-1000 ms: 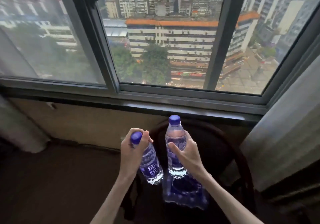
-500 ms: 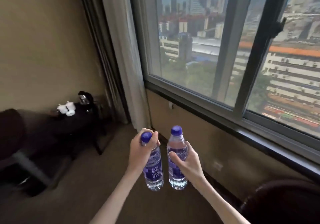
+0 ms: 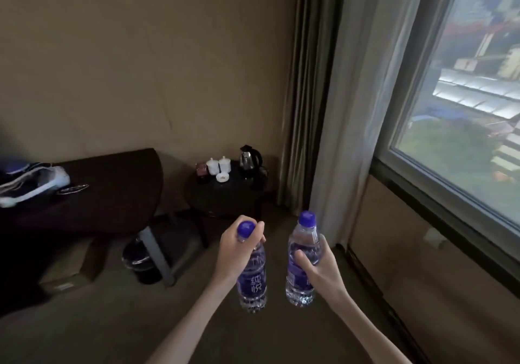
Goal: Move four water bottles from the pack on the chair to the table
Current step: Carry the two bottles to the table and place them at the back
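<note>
The left hand [image 3: 235, 249] is wrapped around the neck and shoulder of a clear plastic water bottle with a purple cap and purple label [image 3: 252, 277], so its upper part is mostly hidden behind the fingers and only the cap top shows above them. The right hand [image 3: 319, 269] is clamped around the middle of a second clear purple-capped water bottle [image 3: 304, 262], thumb across the label, covering much of the print. Both bottles are held upright in the air above the carpeted floor, near each other but not touching.

Beyond them stands a small dark round table [image 3: 225, 194] in the corner beside the grey curtain [image 3: 332, 110]. On it sit a steel electric kettle [image 3: 249, 159], two white lidded cups [image 3: 219, 165] and a small white dish [image 3: 222, 177]; a dark reddish item beside the cups is too dim to identify. A dark upholstered seat [image 3: 107, 189] at the left carries a blurred white and blue bundle [image 3: 31, 183], cut off by the frame edge. The window [image 3: 464, 110] at the right is cropped.
</note>
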Available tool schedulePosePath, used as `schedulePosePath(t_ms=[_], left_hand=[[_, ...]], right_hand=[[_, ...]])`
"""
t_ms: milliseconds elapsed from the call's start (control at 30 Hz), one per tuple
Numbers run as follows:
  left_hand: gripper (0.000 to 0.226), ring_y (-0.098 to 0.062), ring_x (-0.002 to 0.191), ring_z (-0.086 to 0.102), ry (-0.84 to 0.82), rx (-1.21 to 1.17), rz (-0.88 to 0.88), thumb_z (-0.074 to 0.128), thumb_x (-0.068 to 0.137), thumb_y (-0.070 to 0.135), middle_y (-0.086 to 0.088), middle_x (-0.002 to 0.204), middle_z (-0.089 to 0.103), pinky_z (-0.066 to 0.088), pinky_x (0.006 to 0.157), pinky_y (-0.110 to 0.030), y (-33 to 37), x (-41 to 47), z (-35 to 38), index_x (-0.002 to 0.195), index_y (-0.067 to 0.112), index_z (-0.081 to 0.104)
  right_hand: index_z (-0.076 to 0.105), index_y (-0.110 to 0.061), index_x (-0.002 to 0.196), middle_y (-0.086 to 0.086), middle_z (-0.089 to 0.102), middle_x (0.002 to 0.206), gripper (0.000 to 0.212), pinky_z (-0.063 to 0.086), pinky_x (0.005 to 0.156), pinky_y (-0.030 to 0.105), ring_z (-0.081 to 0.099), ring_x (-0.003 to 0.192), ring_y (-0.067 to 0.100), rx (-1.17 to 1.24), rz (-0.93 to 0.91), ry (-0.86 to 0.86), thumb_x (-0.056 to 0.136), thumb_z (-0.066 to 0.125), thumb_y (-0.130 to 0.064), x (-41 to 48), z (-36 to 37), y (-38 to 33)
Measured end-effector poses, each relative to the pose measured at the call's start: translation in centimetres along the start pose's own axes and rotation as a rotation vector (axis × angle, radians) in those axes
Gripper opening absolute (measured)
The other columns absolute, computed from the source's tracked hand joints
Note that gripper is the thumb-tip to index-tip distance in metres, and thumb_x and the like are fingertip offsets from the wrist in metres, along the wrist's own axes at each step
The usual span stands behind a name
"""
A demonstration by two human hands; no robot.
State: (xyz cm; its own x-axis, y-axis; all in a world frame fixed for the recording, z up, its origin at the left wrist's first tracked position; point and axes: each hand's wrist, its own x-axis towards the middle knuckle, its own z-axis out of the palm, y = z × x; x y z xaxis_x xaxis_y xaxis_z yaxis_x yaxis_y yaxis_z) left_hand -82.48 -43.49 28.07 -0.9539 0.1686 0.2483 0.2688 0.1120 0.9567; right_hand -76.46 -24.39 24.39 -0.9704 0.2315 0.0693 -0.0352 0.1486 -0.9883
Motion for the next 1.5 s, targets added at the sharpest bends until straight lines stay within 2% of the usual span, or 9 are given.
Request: schedulePosePath(t_ms=[267,400,500,833,1067,1133,1267,1400,1500], left_hand=[[0.032,-0.007,0.07,0.063,0.139,0.022,-0.078,0.061,0.082,0.05,0.005,0.072,0.067,0.05,0.071,-0.015,-7.6,20.3,-7.5,0.078,0.018,0.06],[0.03,-0.021,0.076,0.067,0.165,0.017,-0.151,0.065,0.084,0.048,-0.002,0.077,0.068,0.055,0.081,-0.042,-10.5,29.7,-10.9,0.082,0.019,0.061],[0.022,-0.029,0.079,0.069,0.175,0.004,-0.194,0.067,0.086,0.042,-0.009,0.081,0.068,0.054,0.085,-0.052,-14.3,36.2,-13.2,0.083,0.021,0.062],[0.005,-0.015,0.089,0.069,0.118,-0.027,-0.29,0.066,0.09,0.017,-0.001,0.088,0.07,0.053,0.09,-0.036,-35.8,55.3,-17.7,0.093,0.019,0.063],[0.006,-0.015,0.085,0.069,0.125,-0.005,-0.365,0.068,0.089,0.016,-0.003,0.088,0.07,0.054,0.08,-0.02,-49.5,61.5,-18.1,0.093,0.017,0.063],[0.005,-0.022,0.084,0.068,0.157,0.004,-0.357,0.067,0.089,0.014,-0.009,0.088,0.069,0.053,0.079,-0.024,-52.0,62.0,-18.0,0.092,0.014,0.063],[0.003,-0.024,0.082,0.066,0.188,0.032,-0.311,0.065,0.091,0.016,-0.009,0.087,0.067,0.053,0.078,-0.027,-54.6,62.9,-17.6,0.092,0.014,0.063],[0.018,-0.019,0.088,0.068,0.188,0.053,-0.314,0.066,0.085,0.038,-0.005,0.095,0.068,0.056,0.083,-0.032,-55.5,63.2,-17.3,0.095,0.023,0.062],[0.017,-0.016,0.091,0.066,0.124,0.124,-0.323,0.065,0.084,0.043,-0.001,0.097,0.066,0.056,0.088,-0.041,-55.7,63.0,-16.6,0.095,0.03,0.061]], right_hand=[[0.047,-0.019,0.121,0.007,0.069,0.109,0.043,0.056,0.09,0.039,0.071,0.101,0.021,0.012,-0.011,-0.259,0.087,0.071,-0.007,24.7,9.8,2.1],[0.047,-0.034,0.118,0.001,0.068,0.112,0.044,0.057,0.089,0.03,0.069,0.105,0.011,-0.001,0.044,-0.296,0.089,0.069,-0.009,34.6,14.1,2.3],[0.045,-0.033,0.12,-0.001,0.067,0.113,0.047,0.056,0.092,0.035,0.07,0.102,0.009,-0.025,0.091,-0.304,0.088,0.069,-0.008,41.6,17.5,4.1],[0.04,-0.026,0.131,-0.009,0.061,0.115,0.065,0.048,0.093,0.027,0.064,0.103,0.002,-0.09,0.202,-0.181,0.081,0.075,-0.003,62.0,30.3,19.5],[0.039,-0.034,0.131,-0.023,0.057,0.107,0.074,0.045,0.088,0.013,0.06,0.097,-0.009,-0.16,0.232,-0.183,0.075,0.081,-0.007,69.9,36.9,32.0],[0.037,-0.044,0.124,-0.025,0.057,0.108,0.074,0.045,0.077,0.006,0.057,0.097,-0.019,-0.159,0.225,-0.192,0.075,0.082,-0.011,71.1,37.9,34.8],[0.037,-0.047,0.126,-0.03,0.056,0.113,0.077,0.04,0.084,0.007,0.052,0.104,-0.026,-0.145,0.203,-0.211,0.073,0.083,-0.017,72.7,38.5,38.3],[0.034,-0.071,0.115,-0.044,0.056,0.112,0.083,0.041,0.086,0.008,0.052,0.108,-0.024,-0.173,0.169,-0.241,0.071,0.082,-0.018,73.7,38.3,39.1],[0.033,-0.071,0.117,-0.047,0.054,0.115,0.076,0.044,0.082,-0.001,0.055,0.11,-0.021,-0.154,0.167,-0.274,0.065,0.078,-0.038,73.6,38.2,38.8]])
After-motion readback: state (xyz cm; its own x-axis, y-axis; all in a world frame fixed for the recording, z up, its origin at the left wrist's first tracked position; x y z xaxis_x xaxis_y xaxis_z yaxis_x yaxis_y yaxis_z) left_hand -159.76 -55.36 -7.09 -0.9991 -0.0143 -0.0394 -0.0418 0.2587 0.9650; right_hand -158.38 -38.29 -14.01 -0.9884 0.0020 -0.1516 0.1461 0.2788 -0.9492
